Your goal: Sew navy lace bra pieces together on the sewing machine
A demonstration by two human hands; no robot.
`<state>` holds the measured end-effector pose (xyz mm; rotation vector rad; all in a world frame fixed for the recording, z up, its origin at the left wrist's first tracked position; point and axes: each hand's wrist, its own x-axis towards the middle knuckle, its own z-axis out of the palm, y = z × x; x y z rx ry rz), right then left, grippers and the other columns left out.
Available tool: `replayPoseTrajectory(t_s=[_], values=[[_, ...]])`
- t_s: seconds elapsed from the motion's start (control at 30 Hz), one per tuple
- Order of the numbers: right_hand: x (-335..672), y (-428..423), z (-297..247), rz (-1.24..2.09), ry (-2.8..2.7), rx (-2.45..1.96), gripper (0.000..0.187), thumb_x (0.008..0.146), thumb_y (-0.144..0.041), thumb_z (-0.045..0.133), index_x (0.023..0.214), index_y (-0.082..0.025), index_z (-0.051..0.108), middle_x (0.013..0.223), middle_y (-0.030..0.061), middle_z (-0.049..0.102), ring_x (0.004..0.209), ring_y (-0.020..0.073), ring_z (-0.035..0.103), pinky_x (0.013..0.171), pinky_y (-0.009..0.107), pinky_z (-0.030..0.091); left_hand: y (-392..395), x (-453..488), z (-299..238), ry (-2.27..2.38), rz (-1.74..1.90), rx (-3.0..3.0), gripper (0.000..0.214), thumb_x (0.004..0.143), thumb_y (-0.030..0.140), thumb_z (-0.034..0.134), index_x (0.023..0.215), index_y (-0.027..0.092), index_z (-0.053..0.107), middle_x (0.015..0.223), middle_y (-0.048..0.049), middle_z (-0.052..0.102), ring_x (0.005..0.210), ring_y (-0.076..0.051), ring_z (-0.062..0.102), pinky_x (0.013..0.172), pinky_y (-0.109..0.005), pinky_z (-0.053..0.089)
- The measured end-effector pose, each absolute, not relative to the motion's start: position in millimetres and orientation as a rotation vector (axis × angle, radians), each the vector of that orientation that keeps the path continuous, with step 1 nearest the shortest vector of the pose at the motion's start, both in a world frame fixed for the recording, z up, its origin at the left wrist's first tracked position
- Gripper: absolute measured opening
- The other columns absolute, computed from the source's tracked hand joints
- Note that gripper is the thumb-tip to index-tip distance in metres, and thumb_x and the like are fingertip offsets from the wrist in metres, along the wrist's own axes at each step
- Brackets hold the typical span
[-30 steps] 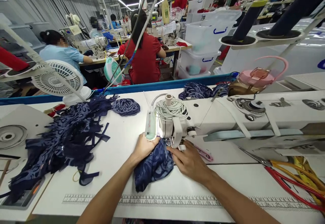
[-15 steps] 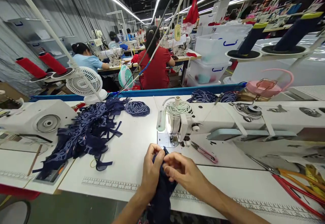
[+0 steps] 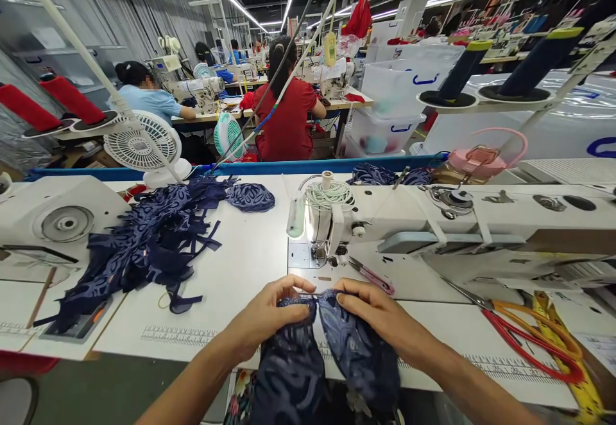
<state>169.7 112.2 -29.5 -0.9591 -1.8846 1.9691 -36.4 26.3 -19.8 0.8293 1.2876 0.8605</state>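
Observation:
A navy patterned lace garment piece [image 3: 293, 373] hangs from both hands over the table's front edge, its two halves joined by a narrow strip at the top. My left hand [image 3: 274, 312] pinches the left half near that strip, thumb on top. On the right half, my right hand [image 3: 368, 309] grips the upper edge in the same way. The sewing machine [image 3: 332, 219] stands just beyond, and its needle and presser foot [image 3: 317, 255] are apart from the fabric. Pink-handled thread snips [image 3: 373, 275] lie beside the machine's base.
A heap of navy lace pieces [image 3: 154, 239] covers the table's left side, near a second machine [image 3: 62, 219]. Red-handled scissors [image 3: 524, 341] and a yellow tape measure [image 3: 577, 380] lie at right. A white fan [image 3: 142, 142] and thread cones [image 3: 464, 72] stand behind; co-workers sit ahead.
My hands have moved apart from a close pinch over bunched fabric. The garment piece is now spread into two hanging halves, with its patterned side showing. The view has shifted slightly right.

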Motion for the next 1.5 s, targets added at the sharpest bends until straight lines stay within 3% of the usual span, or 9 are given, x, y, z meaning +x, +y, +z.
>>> replayPoseTrajectory(t_s=[0.27, 0.5, 0.7, 0.93, 1.1, 1.33, 1.5], values=[[178.8, 112.9, -43.7, 1.413, -2.216, -0.873, 0.026, 0.098, -0.041, 0.042, 0.09, -0.022, 0.059, 0.076, -0.0008, 0.053, 0.067, 0.0135, 0.048, 0.059, 0.024, 0.04, 28.5, -32.4, -27.2, 1.133, 0.859, 0.581, 0.038, 0.062, 0.03, 0.08, 0.095, 0.016, 0.068, 0.084, -0.0025, 0.065, 0.068, -0.012, 0.058, 0.064, -0.021, 0.042], [179.3, 109.4, -56.2, 1.281, -2.249, -0.871, 0.024, 0.098, -0.039, 0.042, 0.096, -0.023, 0.06, 0.081, 0.0006, 0.062, 0.07, 0.015, 0.055, 0.057, 0.024, 0.042, 26.9, -30.9, -37.9, 1.13, 0.947, 0.624, 0.037, 0.065, 0.04, 0.082, 0.087, 0.016, 0.065, 0.081, -0.0015, 0.062, 0.067, -0.011, 0.055, 0.061, -0.02, 0.041], [174.1, 107.1, -62.3, 1.154, -2.262, -0.754, 0.018, 0.099, -0.028, 0.042, 0.098, -0.023, 0.058, 0.085, 0.0009, 0.063, 0.076, 0.0147, 0.059, 0.068, 0.025, 0.045, 21.5, -30.9, -52.1, 1.163, 0.977, 0.645, 0.043, 0.069, 0.04, 0.08, 0.103, 0.016, 0.069, 0.083, -0.0032, 0.063, 0.071, -0.012, 0.057, 0.064, -0.021, 0.043], [169.5, 102.1, -67.0, 0.911, -2.274, -0.622, 0.017, 0.097, -0.019, 0.04, 0.103, -0.023, 0.056, 0.083, 0.0025, 0.06, 0.073, 0.0143, 0.058, 0.066, 0.025, 0.046, 22.2, -29.3, -53.1, 1.263, 0.994, 0.594, 0.037, 0.066, 0.039, 0.081, 0.09, 0.013, 0.069, 0.077, -0.0022, 0.063, 0.066, -0.011, 0.055, 0.064, -0.022, 0.041], [167.0, 101.0, -72.3, 0.959, -2.236, -0.677, 0.017, 0.097, -0.021, 0.041, 0.102, -0.023, 0.057, 0.086, 0.002, 0.063, 0.077, 0.0138, 0.06, 0.07, 0.025, 0.047, 22.2, -30.4, -58.4, 1.308, 1.063, 0.579, 0.035, 0.066, 0.038, 0.08, 0.085, 0.013, 0.066, 0.072, -0.0004, 0.059, 0.063, -0.011, 0.051, 0.059, -0.021, 0.038], [155.4, 105.5, -55.0, 1.516, -2.226, -0.884, 0.024, 0.091, -0.037, 0.055, 0.112, -0.026, 0.061, 0.11, 0.0029, 0.064, 0.105, 0.0201, 0.059, 0.087, 0.028, 0.047, 24.7, -30.1, -59.9, 1.307, 1.076, 0.653, 0.026, 0.068, 0.033, 0.078, 0.08, 0.012, 0.068, 0.076, -0.0007, 0.058, 0.068, -0.011, 0.05, 0.063, -0.022, 0.038], [146.2, 110.0, -53.8, 1.608, -2.128, -0.973, 0.017, 0.089, -0.035, 0.055, 0.093, -0.022, 0.064, 0.089, 0.0006, 0.064, 0.085, 0.0177, 0.058, 0.077, 0.028, 0.044, 27.6, -27.5, -56.1, 1.382, 1.031, 0.699, 0.026, 0.068, 0.034, 0.077, 0.082, 0.013, 0.069, 0.076, 0.0001, 0.056, 0.068, -0.01, 0.046, 0.062, -0.021, 0.035]])
